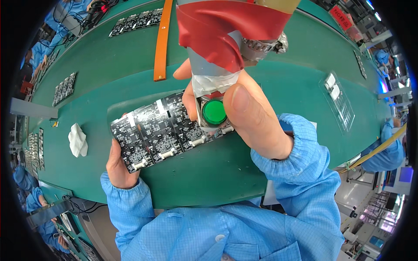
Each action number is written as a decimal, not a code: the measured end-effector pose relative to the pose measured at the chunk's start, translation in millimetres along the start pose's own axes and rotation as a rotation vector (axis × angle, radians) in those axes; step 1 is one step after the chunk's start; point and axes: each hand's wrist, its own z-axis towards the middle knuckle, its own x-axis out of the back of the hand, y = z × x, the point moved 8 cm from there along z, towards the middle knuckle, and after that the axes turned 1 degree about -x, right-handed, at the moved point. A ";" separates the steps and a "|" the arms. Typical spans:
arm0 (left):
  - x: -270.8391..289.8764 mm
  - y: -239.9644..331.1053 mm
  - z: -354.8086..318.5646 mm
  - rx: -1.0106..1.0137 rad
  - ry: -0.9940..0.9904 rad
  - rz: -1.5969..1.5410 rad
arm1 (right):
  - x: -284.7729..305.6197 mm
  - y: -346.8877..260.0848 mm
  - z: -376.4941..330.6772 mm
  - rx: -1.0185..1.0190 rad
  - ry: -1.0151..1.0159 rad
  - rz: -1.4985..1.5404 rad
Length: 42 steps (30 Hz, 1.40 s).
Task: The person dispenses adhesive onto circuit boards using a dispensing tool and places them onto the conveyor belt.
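My left hand [121, 167] grips the left end of a black circuit board panel [148, 139], thumb on top and the other fingers hidden beneath. The panel is tilted over the green mat, with white connectors along its near edge. My right hand [257, 119] is closed around a grey tool wrapped in red and white tape [209, 65], above the panel's right part. A round green button [214, 112] faces up on the tool, beside my right thumb. The tool hides the panel's right end, so I cannot tell whether they touch.
An orange strip [161, 43] runs away from me. More board panels [136, 22] lie at the far left. A crumpled white cloth [78, 140] sits on the left, and a clear plastic tray [338, 102] on the right. Co-workers in blue [387, 145] are at the sides.
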 end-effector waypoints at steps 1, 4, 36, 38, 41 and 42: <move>3.4 2.9 -3.3 -0.013 0.007 -0.003 | -1.0 0.9 0.8 0.000 0.004 0.019; 5.7 7.9 -7.6 -0.048 0.077 0.053 | -0.1 6.2 1.3 0.007 0.019 0.013; 4.5 13.2 -10.6 -0.057 -0.019 0.068 | 19.2 -1.7 -2.3 -0.024 0.083 -0.060; 3.8 13.4 -11.2 -0.058 -0.029 0.071 | 19.8 -2.4 -3.2 -0.058 0.054 -0.024; 3.4 13.6 -10.5 -0.069 -0.039 0.057 | 19.7 -3.9 -4.2 -0.069 0.060 -0.013; 4.1 14.4 -10.4 -0.080 -0.036 0.040 | 19.1 -3.6 -4.2 -0.072 0.062 -0.009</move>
